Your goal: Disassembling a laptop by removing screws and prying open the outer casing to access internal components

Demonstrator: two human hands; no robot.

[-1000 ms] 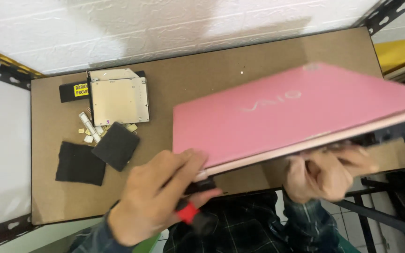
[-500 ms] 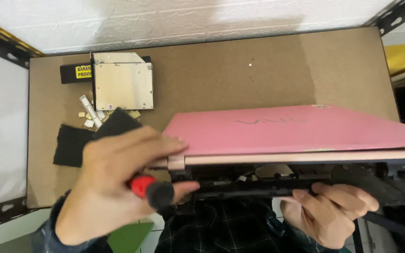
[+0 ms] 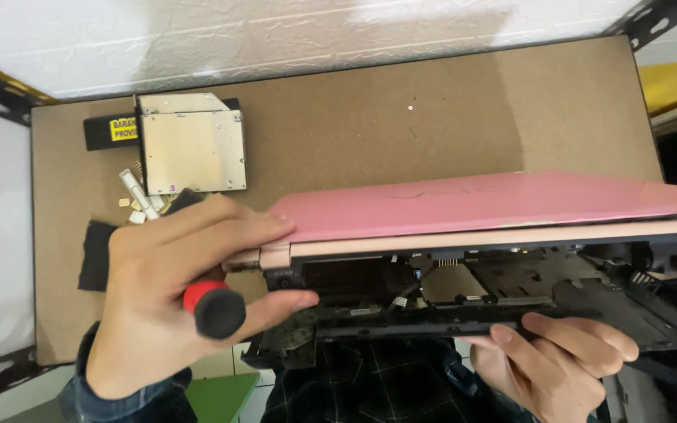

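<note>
A pink laptop [image 3: 479,207] is tilted up on edge above the brown table [image 3: 401,117], so its open black underside [image 3: 511,286] faces me. My left hand [image 3: 174,290] grips the laptop's left end, fingers on the pink lid and thumb on the black base. A screwdriver with a red and black handle [image 3: 211,307] is tucked in that same hand. My right hand [image 3: 558,364] holds the lower black edge from underneath.
A silver optical drive [image 3: 191,149] lies at the table's back left, on a black part with a yellow label [image 3: 110,131]. Small loose parts [image 3: 139,200] and a black pad [image 3: 95,254] lie left of my hand. A tiny screw [image 3: 410,108] sits mid-table.
The laptop has been tipped further up, from lid-up to edge-on, showing its open underside. My left hand moved up onto its left end; my right hand shifted under the lower edge.
</note>
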